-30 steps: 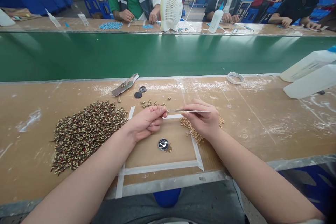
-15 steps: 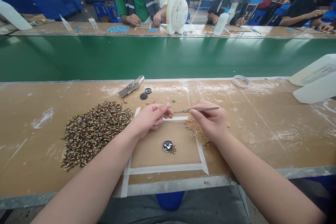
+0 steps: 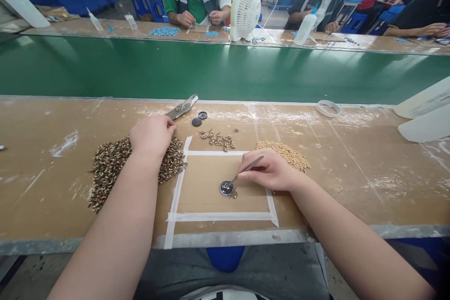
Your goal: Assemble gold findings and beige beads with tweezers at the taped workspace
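Observation:
My right hand [image 3: 267, 168] pinches thin metal tweezers [image 3: 253, 163], slanting down to the left. Their tip reaches into a small round dish [image 3: 227, 188] with a shiny dark, wet-looking surface. To the left, my left hand [image 3: 151, 133] is at the back of a pile of small dark and cream pieces [image 3: 114, 164], its fingers curled near a camouflage-patterned strip [image 3: 183, 108]. What those fingers hold, if anything, is hidden. Several small metallic pieces [image 3: 218, 139] lie behind the taped rectangle. A pile of tan beads [image 3: 284, 153] is partly behind my right hand.
White tape [image 3: 221, 217] frames the work area. Two black round lids [image 3: 197, 122] lie behind it. A tape roll [image 3: 328, 108] and white bottles [image 3: 425, 122] are to the right. Beyond runs a green belt [image 3: 211, 68], with a fan [image 3: 245, 9] and co-workers across it.
My left hand has moved left from the middle to the pile. My right hand has come down and nearer, bringing the tweezers' tip to the dish. The view has shifted slightly.

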The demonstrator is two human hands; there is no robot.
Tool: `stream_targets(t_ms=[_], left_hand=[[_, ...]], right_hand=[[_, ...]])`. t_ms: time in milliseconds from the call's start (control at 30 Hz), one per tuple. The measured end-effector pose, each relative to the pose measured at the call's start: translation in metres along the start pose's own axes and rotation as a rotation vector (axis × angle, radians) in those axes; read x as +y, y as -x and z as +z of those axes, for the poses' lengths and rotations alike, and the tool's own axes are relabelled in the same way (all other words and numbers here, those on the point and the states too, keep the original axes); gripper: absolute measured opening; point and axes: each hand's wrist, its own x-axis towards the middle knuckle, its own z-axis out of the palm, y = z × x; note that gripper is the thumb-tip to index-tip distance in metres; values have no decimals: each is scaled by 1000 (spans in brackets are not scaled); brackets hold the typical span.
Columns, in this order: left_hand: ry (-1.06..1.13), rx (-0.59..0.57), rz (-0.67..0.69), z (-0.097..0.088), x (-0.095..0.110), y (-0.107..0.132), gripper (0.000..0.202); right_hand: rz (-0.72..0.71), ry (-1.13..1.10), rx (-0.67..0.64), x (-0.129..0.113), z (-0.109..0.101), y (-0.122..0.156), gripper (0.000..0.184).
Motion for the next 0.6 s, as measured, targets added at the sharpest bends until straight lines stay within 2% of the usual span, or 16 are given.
stream_targets(t_ms=[367, 533, 600], left_hand=[[-1, -3, 17, 1, 0, -1, 22], [25, 27, 62, 6, 1, -1, 30], [19, 13, 61, 7, 0, -2, 25]], right_hand=[[3, 31, -50, 2, 0, 0, 11], [16, 37, -60, 2, 1, 0, 11], [21, 31, -53, 1, 0, 0, 11]])
